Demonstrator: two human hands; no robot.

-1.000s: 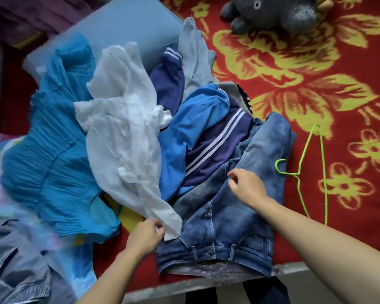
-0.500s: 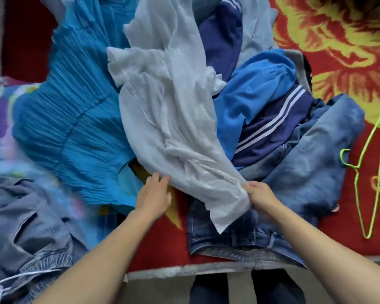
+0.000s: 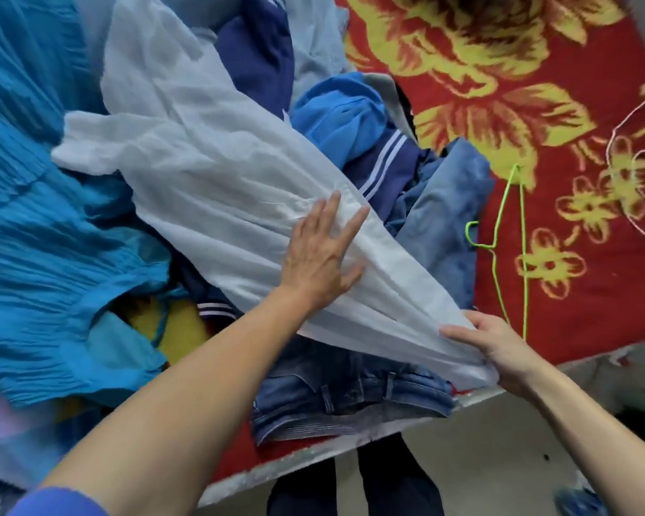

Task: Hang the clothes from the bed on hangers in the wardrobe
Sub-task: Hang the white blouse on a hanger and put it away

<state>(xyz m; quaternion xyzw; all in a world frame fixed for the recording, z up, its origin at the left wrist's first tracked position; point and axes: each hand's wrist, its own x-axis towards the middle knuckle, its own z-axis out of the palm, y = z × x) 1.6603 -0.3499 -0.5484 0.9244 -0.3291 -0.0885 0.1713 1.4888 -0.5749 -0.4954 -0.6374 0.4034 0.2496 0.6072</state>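
Head-camera view: straight, spread fingers [image 3: 350, 230] of the left hand [image 3: 319, 260] press flat on a white garment [image 3: 209, 173]; the right hand [image 3: 499, 351] grips its bunched end at the bed's [image 3: 604, 314] front edge, over jeans [image 3: 350, 396], near a green hanger [image 3: 523, 255].

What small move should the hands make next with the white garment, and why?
Probably lift the white garment up off the jeans. The right hand pinches its end, the left hand lies flat on it, and the green hanger lies free on the bed nearby.
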